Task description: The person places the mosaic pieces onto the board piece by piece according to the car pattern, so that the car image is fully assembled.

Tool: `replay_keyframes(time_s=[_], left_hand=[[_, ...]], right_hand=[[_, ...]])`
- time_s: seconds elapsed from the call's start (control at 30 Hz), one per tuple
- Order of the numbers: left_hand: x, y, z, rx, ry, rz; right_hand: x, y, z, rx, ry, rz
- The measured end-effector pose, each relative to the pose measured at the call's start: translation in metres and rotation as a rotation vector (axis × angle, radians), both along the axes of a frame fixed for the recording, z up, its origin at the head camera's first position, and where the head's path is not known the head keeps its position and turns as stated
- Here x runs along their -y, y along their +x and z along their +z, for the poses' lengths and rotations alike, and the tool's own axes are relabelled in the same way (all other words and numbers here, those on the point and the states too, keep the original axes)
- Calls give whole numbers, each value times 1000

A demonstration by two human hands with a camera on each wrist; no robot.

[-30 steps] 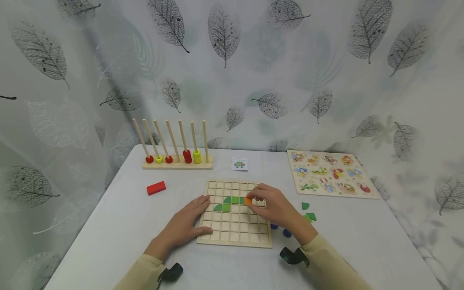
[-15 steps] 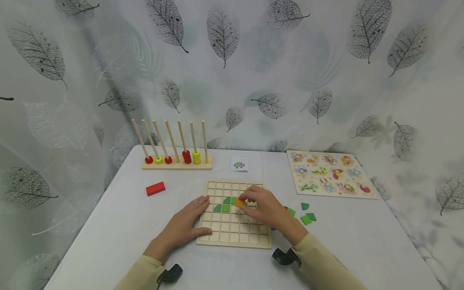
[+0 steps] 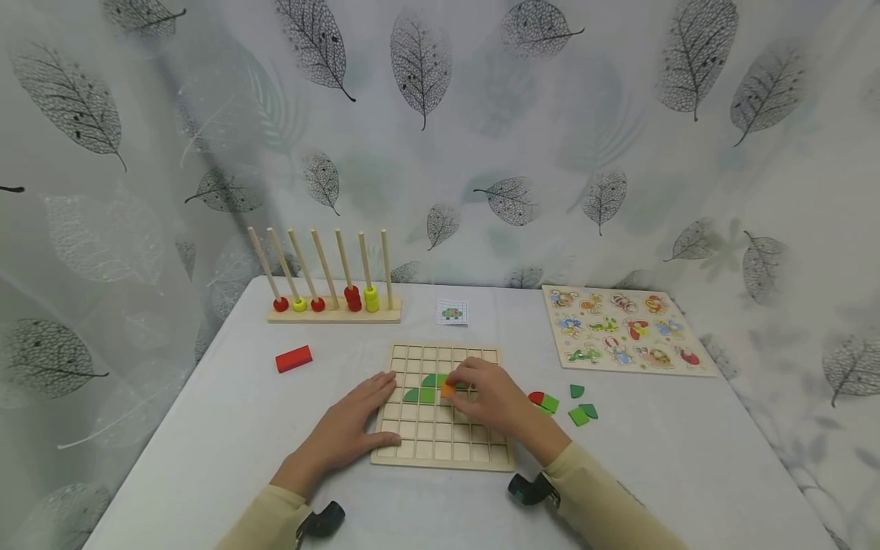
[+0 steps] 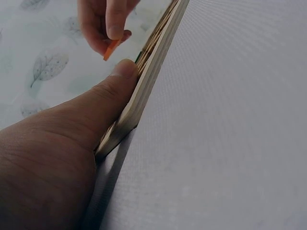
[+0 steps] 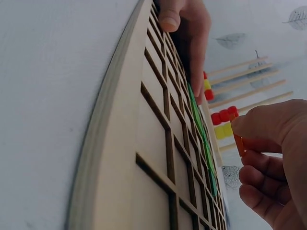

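While the right hand (image 3: pixel 484 393) pinches an orange tile (image 3: pixel 447 390) above the grid board (image 3: pixel 443 464), green tiles (image 3: pixel 427 395) already sit in it, left of those fingertips; the left hand (image 3: pixel 354 418) rests fingers-extended along its edge; work looks early, loose pieces (image 3: pixel 579 417) lying unplaced right of the pinching fingers.

From the head, we look forward and down across the white table (image 3: pixel 206 443) to the leaf-print curtain (image 3: pixel 385 164). From the left wrist, tilted and close, we look past the left hand (image 3: pixel 352 420) along the wooden grid board (image 3: pixel 443 422). From the right wrist, equally near, we face the far-left peg abacus (image 3: pixel 337 315) across it. Both wrist views share the board and the orange tile (image 3: pixel 448 389).
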State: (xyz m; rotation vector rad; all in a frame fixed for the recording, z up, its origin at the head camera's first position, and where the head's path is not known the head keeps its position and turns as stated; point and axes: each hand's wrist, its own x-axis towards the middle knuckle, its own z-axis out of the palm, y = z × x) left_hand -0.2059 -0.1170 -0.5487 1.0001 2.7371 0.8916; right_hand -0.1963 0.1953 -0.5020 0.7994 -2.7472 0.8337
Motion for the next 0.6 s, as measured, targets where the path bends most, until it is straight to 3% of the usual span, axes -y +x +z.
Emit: replay_keyframes(time_s=[0.6], left_hand=[[0, 0, -1, -1, -1, 2]], right_hand=[[10, -2, -7, 44, 131, -42]])
